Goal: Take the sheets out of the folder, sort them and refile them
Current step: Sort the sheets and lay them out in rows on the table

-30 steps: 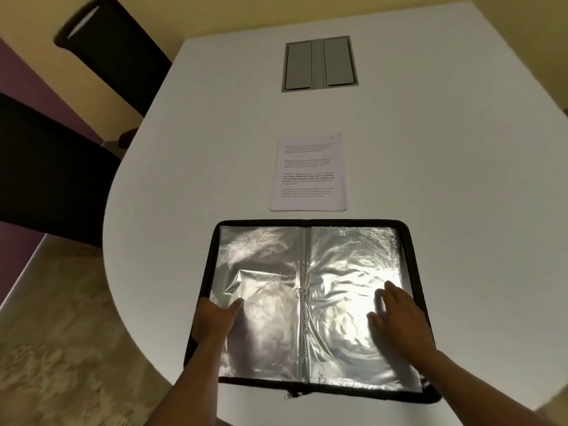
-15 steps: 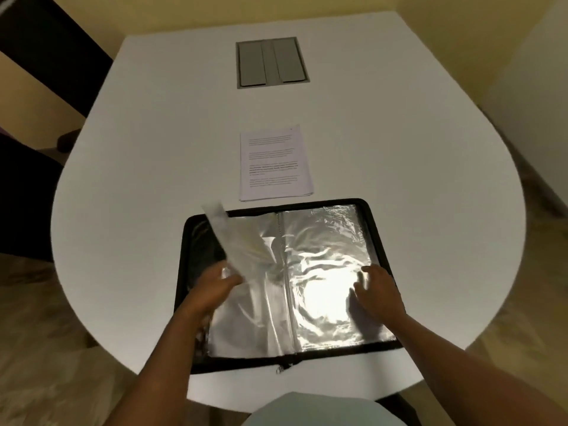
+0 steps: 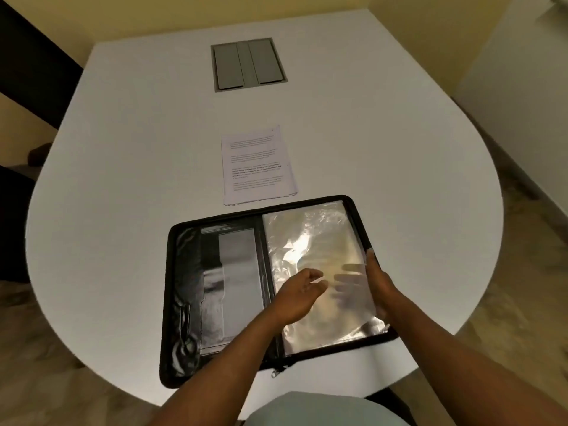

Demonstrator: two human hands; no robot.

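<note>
One black zip folder (image 3: pixel 184 302) open on white worktop (image 3: pixel 123 179), near edge. Left hand (image 3: pixel 299 295) loosely curled, empty, over clear plastic sleeves (image 3: pixel 310 244); right hand (image 3: pixel 379 284) grips sleeves' right edge. One white printed-sheet stack (image 3: pixel 258 166) just beyond folder.

Plastic sleeves (image 3: pixel 319 272) all flipped right; left hand (image 3: pixel 299 298) followed across.

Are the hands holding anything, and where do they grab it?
The right hand grips the clear plastic sleeves at their right outer edge, fingers tucked beneath. The left hand hovers above them, holding nothing.
</note>
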